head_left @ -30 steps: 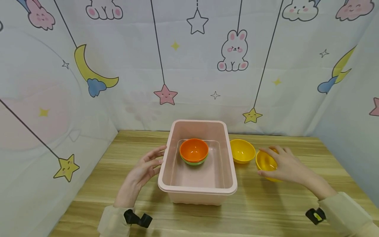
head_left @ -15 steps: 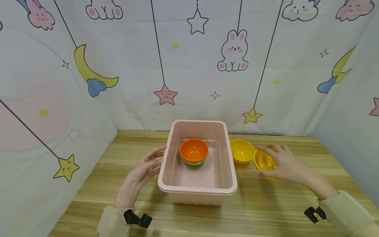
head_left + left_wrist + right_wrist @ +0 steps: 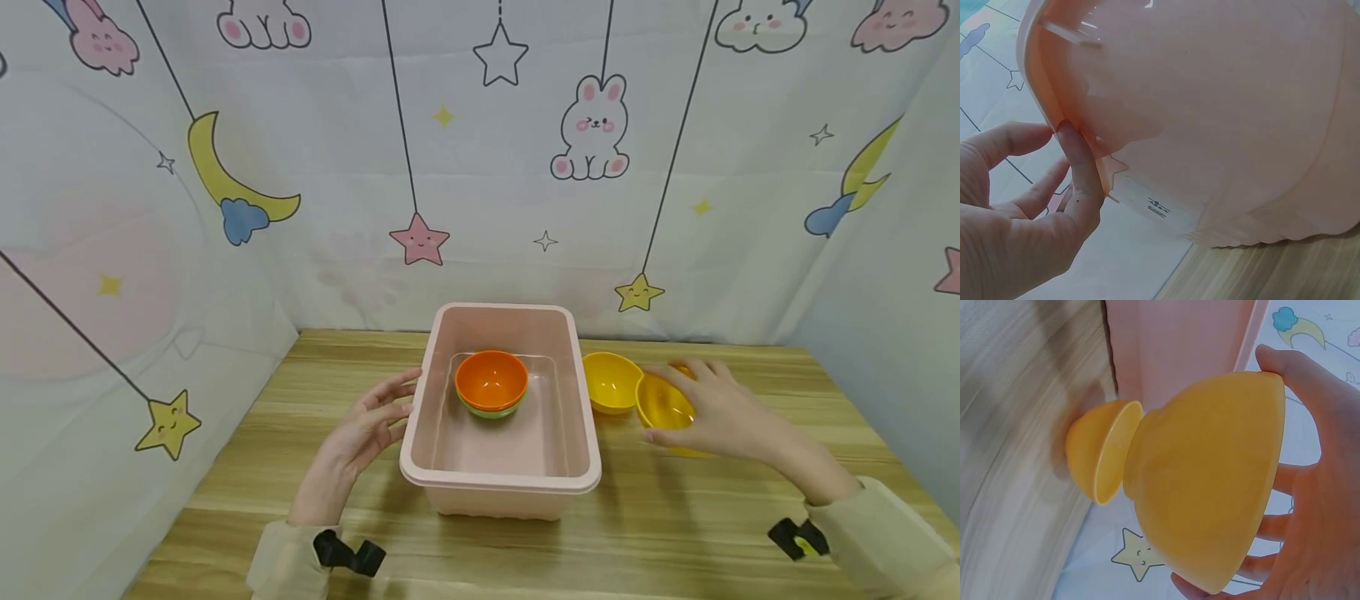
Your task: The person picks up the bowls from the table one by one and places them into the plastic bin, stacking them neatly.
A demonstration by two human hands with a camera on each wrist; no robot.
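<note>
My right hand (image 3: 723, 421) grips a yellow bowl (image 3: 1210, 475) at its rim, thumb on one side and fingers spread round the other. In the right wrist view the bowl's base points toward a second yellow bowl (image 3: 613, 383), which stands upright on the table right beside the bin. A pale pink plastic bin (image 3: 498, 482) stands in the middle. Inside it an orange bowl (image 3: 492, 381) nests in a green bowl (image 3: 491, 412). At the bin's left side rests my left hand (image 3: 367, 429), its fingertips (image 3: 1071, 134) touching the rim.
The bin and bowls are on a wood-grain table (image 3: 330, 375). A white curtain (image 3: 337, 167) with printed stars, moons and rabbits closes off the back and sides. Black wrist cameras (image 3: 348, 553) are strapped at both sleeves.
My right hand has shifted slightly left with its yellow bowl, which now overlaps the edge of the standing yellow bowl in the head view. My left hand and the bin have stayed still.
</note>
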